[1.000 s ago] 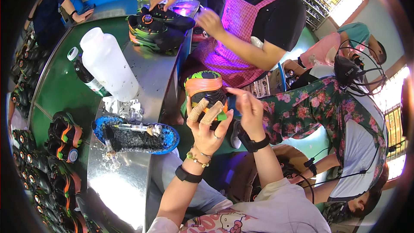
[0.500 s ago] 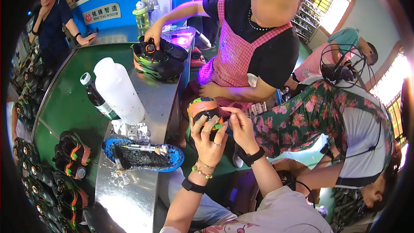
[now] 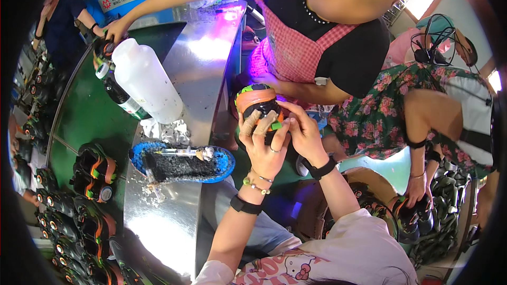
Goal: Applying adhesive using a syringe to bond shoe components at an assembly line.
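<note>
A black shoe with orange and bright green parts [image 3: 255,95] is held up off the right edge of the metal table. My left hand [image 3: 264,148] is closed around its near side, with tan tape wrapped on two fingers. Close beside it, my right hand [image 3: 305,134] has its fingers bent against the shoe's right side, by a small green tab [image 3: 276,125]. Whether it pinches anything smaller is hidden. To the left lies a blue-rimmed tray shaped like a sole [image 3: 228,164], dark with residue inside, holding a thin syringe-like tube [image 3: 177,152].
A white plastic bottle [image 3: 150,84] and a dark bottle with a pale cap [image 3: 117,92] stand on the metal table [image 3: 203,68]. Several shoes line the green belt [image 3: 68,126] at left. Across from me, a co-worker in a pink checked apron [image 3: 290,37] reaches over the belt. Another person bends at right.
My right hand has moved up against the shoe. The co-worker's hand has carried a shoe from the metal table leftward to the belt. The person at right has shifted, and my view has tilted.
</note>
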The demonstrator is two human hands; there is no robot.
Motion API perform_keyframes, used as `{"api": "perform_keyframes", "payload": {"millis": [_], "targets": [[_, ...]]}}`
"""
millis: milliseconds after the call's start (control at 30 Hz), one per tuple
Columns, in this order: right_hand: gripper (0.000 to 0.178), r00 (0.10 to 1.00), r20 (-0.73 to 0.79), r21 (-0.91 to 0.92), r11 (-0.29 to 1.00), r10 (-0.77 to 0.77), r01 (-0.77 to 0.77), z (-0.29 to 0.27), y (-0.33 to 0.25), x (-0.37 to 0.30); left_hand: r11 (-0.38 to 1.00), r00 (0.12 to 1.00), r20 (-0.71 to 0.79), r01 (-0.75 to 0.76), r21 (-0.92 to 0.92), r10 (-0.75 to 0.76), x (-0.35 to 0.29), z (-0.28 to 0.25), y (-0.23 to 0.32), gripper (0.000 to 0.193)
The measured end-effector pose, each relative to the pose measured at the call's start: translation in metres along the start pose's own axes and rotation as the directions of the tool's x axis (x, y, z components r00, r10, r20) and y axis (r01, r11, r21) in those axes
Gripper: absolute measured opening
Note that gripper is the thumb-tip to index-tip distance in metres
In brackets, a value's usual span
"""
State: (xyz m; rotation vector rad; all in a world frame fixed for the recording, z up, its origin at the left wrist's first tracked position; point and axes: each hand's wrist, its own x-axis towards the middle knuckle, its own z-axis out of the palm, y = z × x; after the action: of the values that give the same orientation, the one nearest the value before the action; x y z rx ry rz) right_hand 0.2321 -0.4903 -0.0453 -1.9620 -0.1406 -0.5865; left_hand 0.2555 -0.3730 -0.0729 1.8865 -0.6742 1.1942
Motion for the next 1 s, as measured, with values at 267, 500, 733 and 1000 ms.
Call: {"api": "perform_keyframes", "payload": {"millis": [267,500,733,1000], "targets": [[0.031,0.998,0.065,0.074,0.997,-0.002,-0.003,-0.005,-0.004,0.004,1.000,1.000,-0.022,0.004,-0.011,-0.004,-0.002,-0.006,-0.002,0.049],[0.033,0.998,0.026,0.063,0.997,-0.051,0.049,-0.001,-0.001,-0.007,0.998,0.999,-0.015,-0.042,-0.041,0.041,-0.008,-0.010,-0.004,0.052],[0.031,0.998,0.012,0.051,0.997,-0.057,0.056,0.002,0.000,-0.011,0.996,0.996,-0.002,-0.094,0.000,0.094,-0.014,-0.012,-0.006,0.053],[0.032,0.996,-0.019,0.015,0.996,-0.088,0.088,0.004,0.006,-0.011,0.994,0.994,-0.015,-0.107,-0.012,0.107,-0.014,-0.007,-0.008,0.051]]}}
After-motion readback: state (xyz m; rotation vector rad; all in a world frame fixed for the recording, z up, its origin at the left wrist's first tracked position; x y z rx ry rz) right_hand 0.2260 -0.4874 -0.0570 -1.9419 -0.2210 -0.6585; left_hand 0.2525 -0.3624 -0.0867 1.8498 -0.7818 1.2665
